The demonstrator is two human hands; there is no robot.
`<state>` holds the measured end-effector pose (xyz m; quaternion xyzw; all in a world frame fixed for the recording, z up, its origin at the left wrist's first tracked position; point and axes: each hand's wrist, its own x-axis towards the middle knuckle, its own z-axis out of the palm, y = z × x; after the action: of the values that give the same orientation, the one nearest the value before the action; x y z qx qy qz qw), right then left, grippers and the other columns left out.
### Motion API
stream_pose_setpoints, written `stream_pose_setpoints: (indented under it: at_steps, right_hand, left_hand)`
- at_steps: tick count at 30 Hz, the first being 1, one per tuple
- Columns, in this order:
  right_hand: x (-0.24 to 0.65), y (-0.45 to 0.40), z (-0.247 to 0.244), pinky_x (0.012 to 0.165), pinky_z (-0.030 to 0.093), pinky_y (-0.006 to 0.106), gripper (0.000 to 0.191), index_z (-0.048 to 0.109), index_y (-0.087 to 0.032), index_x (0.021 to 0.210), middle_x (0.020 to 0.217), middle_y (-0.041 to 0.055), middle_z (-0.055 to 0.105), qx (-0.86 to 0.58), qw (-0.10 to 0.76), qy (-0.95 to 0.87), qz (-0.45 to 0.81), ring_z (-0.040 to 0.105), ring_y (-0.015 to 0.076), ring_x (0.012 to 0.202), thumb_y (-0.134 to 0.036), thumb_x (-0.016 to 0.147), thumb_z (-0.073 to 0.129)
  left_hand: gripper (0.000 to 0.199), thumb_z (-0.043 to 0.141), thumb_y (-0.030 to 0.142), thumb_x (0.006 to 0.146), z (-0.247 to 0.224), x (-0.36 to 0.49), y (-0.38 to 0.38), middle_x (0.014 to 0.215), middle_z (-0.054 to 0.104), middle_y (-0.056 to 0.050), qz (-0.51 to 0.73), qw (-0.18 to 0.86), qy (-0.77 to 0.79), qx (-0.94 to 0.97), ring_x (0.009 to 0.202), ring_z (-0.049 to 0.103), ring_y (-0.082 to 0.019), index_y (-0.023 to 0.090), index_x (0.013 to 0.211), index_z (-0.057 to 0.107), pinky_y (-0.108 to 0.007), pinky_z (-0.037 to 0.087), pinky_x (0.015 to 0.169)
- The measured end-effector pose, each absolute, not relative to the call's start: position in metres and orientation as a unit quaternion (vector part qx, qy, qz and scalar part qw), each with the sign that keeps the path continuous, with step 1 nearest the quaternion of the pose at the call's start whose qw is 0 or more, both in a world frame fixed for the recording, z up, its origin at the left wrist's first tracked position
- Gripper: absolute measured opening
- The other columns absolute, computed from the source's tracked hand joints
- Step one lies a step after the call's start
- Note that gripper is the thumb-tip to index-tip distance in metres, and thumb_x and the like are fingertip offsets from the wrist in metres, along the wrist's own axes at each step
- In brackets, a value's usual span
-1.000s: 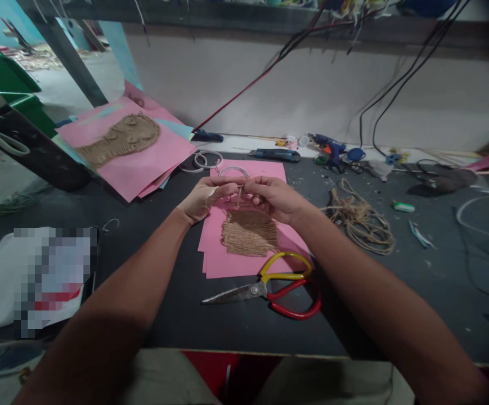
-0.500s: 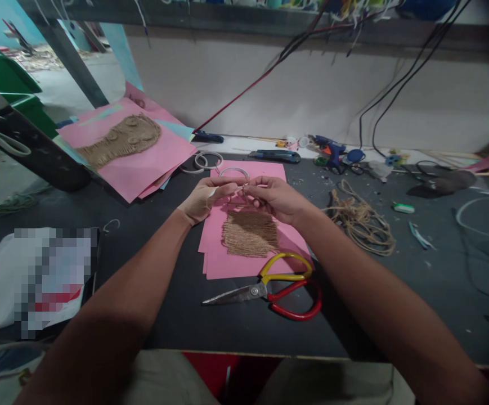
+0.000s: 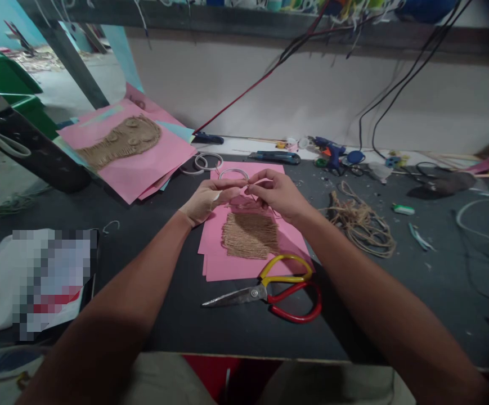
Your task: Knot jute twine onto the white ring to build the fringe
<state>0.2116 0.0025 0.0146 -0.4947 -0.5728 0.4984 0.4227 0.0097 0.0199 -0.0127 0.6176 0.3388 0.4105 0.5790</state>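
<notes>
My left hand (image 3: 208, 199) is closed in a pinch, thumb against straight fingers, at the upper part of the pink sheets (image 3: 216, 267). Fingertip to fingertip with it, my right hand (image 3: 276, 194) pinches too. Between them is a thin piece of jute twine, mostly hidden by the fingers; a loose strand shows below the right hand. Just under both hands, a patch of jute twine laid in close rows (image 3: 250, 236) lies on the top sheet. Scissors (image 3: 255, 292) with one yellow and one red handle rest in front, blades pointing left.
A loose coil of twine (image 3: 360, 225) lies right of my right forearm. White rings (image 3: 208, 161), a utility knife (image 3: 276, 157) and a blue glue gun (image 3: 331, 151) are along the back. Left are pink sheets bearing a larger twine shape (image 3: 126, 138) and a black post (image 3: 20, 138).
Both hands stay over the pink sheets. My right hand has shifted slightly up, its fingers more bent, and my left fingers lie straighter. The scissors and twine patch stay put.
</notes>
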Motion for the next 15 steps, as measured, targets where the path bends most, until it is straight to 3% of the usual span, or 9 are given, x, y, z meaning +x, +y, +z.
stream_pose_setpoints:
  at_steps: [9,15]
  right_hand:
    - [0.2146,-0.0009,0.0159,0.05,0.047,0.024,0.016,0.064,-0.02,0.1,0.079,0.0037,0.071,-0.481,0.412,-0.661,0.402,0.06,0.012,0.056,-0.027,0.085,0.069]
    - [0.2155,0.0006,0.0141,0.052,0.05,0.025,0.035,0.066,-0.023,0.122,0.082,0.0033,0.071,-0.471,0.402,-0.685,0.383,0.062,0.0132,0.058,-0.027,0.087,0.065]
  left_hand:
    - [0.038,0.08,0.044,0.08,-0.0149,0.0094,0.0219,0.13,0.07,-0.011,0.423,0.588,0.316,0.613,0.122,0.063,-0.027,0.022,0.112,0.079,-0.037,0.048,0.106]
    - [0.04,0.08,0.045,0.079,-0.0174,0.0095,0.0238,0.132,0.069,-0.011,0.419,0.589,0.317,0.614,0.125,0.061,-0.027,0.022,0.111,0.079,-0.036,0.049,0.104]
